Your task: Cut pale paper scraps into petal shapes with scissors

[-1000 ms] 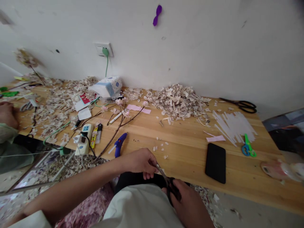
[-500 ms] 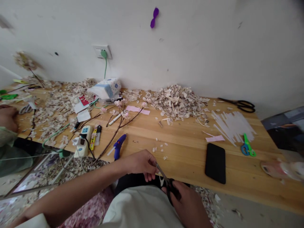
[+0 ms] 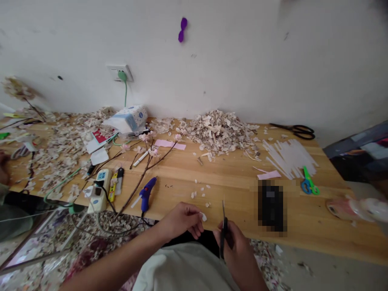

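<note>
Your right hand (image 3: 235,246) has its fingers clamped through the handles of the scissors (image 3: 223,230), blades together, pointing up over the tabletop (image 3: 230,194) front edge. Your left hand (image 3: 182,220) pinches a small pale petal scrap (image 3: 203,217) between fingertips, just left of the blades. Blue glue gun (image 3: 146,194) lies nearby left.

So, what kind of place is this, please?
Probably a home craft workspace. A wooden table against a wall carries a heap of paper petal scraps, a blue glue gun and flowering branches, while the right hand holds scissors.
</note>
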{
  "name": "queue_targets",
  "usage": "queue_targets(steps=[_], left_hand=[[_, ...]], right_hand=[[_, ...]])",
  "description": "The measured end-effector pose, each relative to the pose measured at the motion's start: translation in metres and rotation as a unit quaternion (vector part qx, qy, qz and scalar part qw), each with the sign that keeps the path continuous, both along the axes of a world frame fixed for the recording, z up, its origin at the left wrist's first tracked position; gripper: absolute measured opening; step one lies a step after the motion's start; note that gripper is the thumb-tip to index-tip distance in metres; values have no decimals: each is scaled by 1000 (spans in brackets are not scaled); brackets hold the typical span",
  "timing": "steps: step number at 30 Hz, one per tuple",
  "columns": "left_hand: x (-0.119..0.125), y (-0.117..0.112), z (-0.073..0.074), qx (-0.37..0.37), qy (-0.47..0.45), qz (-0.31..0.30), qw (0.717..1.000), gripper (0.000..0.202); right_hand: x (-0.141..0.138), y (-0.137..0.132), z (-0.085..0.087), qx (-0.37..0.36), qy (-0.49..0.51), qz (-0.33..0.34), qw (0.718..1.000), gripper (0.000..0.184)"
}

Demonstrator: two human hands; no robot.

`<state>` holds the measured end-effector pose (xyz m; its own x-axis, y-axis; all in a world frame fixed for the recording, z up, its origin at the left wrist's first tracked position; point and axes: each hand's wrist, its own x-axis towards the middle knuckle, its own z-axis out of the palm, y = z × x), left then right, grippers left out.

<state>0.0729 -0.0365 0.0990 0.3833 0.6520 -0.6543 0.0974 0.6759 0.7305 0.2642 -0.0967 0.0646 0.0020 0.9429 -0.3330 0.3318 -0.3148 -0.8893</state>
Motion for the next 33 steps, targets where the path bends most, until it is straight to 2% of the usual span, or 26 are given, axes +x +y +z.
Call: queue_targets(steps=[4, 10, 13, 20, 23, 27, 30, 33], left_hand=[[-3, -1, -3, 22, 14, 3, 1000, 45], [-14, 2, 1, 34, 10, -61, 998, 40], [-18, 5, 3, 31, 10, -87, 996, 37], [-20, 5, 3, 30, 23, -97, 995, 38], [-18, 5, -3, 33, 41, -94, 994, 43], [-24, 15, -25, 72, 129, -61, 987, 46], [-42, 30, -42, 131, 251, -29, 959, 38], [-64, 40, -54, 178, 356, -11, 917, 27]], right_hand=[[10, 4, 11, -31, -62, 103, 992, 27], [21, 8, 23, -54, -152, 236, 958, 19], [23, 9, 22, -51, -170, 265, 948, 19], [19, 5, 23, -30, -209, 290, 933, 19], [21, 7, 12, -4, -209, 263, 942, 23], [33, 21, -17, 34, -277, 147, 949, 36], [50, 35, -34, 47, -348, 94, 932, 40], [63, 42, -44, 57, -385, 76, 918, 41]])
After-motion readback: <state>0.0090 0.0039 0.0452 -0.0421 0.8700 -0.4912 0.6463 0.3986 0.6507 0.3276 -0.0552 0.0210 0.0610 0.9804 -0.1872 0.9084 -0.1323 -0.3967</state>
